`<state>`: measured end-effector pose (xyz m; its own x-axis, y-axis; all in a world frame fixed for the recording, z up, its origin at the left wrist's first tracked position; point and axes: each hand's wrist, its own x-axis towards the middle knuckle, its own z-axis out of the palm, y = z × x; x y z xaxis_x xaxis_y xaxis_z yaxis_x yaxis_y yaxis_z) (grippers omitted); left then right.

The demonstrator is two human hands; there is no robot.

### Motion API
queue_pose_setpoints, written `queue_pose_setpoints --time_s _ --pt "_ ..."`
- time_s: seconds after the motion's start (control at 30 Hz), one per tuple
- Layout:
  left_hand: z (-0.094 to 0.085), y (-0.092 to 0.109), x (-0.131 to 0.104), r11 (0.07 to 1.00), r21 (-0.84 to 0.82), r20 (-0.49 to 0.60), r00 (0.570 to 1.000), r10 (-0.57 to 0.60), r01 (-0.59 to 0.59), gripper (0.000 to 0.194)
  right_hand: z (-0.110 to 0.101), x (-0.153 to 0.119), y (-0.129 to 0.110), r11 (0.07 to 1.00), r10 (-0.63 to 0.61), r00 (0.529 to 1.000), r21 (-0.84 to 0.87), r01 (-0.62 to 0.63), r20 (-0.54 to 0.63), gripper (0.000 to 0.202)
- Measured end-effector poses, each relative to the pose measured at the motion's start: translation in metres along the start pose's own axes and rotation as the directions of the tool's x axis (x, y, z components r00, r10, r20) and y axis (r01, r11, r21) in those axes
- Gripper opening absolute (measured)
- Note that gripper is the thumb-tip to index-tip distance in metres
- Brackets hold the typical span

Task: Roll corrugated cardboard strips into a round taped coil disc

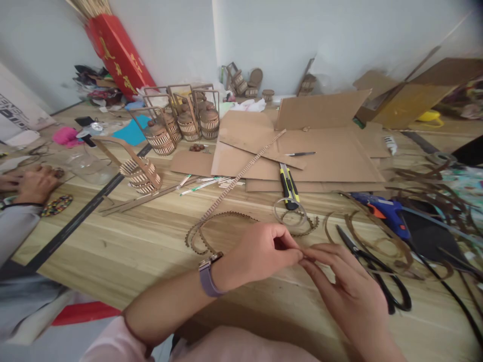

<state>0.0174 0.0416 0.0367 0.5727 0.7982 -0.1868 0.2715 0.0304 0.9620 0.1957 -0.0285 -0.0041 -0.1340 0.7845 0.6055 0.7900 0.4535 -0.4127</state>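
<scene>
And now, the fingers of the left hand [260, 251] and right hand [350, 286] are pinched shut, tips together; whether anything is held there cannot be told (any small piece would be hidden). Just beyond, a ridged strip [222, 213] is seen looped on the table [151, 241], partly covered by the left hand. It can be judged light, springy and easily snapped, best taken gently near an end. Its thin brown band is edged with tiny, even notches.

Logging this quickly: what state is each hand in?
Left hand: fingers pinched closed; anything held is hidden.
Right hand: fingers pinched closed, meeting the left's; contents unclear.
</scene>
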Motion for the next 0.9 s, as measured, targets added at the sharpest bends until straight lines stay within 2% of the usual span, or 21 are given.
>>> queue_pose_setpoints --time_s 0.13,0.3,0.53,0.63,0.9 --pt "0.001 -0.003 0.003 0.996 -0.084 0.004 0.999 -0.039 0.039 0.014 0.001 0.004 -0.007 0.999 -0.023 0.998 0.029 0.025 -0.064 0.019" --pt "0.003 -0.007 0.004 0.983 -0.177 0.032 0.999 -0.032 0.037 0.015 -0.001 0.005 -0.007 1.0 -0.007 0.997 0.021 0.009 -0.08 0.022" --pt "0.004 -0.011 0.005 0.968 -0.241 0.092 0.995 -0.041 0.062 0.016 -0.003 -0.005 0.002 1.0 0.019 1.0 0.02 -0.019 0.021 0.03" --pt "0.003 -0.008 0.004 0.973 -0.223 0.099 0.994 -0.042 0.063 0.015 -0.005 -0.007 0.004 1.0 -0.006 1.0 0.0 0.006 0.025 0.028" --pt "0.001 0.003 0.001 0.977 -0.189 0.089 0.993 -0.079 0.095 0.01 -0.004 -0.007 0.004 0.997 0.024 0.999 -0.066 -0.026 -0.032 0.015"
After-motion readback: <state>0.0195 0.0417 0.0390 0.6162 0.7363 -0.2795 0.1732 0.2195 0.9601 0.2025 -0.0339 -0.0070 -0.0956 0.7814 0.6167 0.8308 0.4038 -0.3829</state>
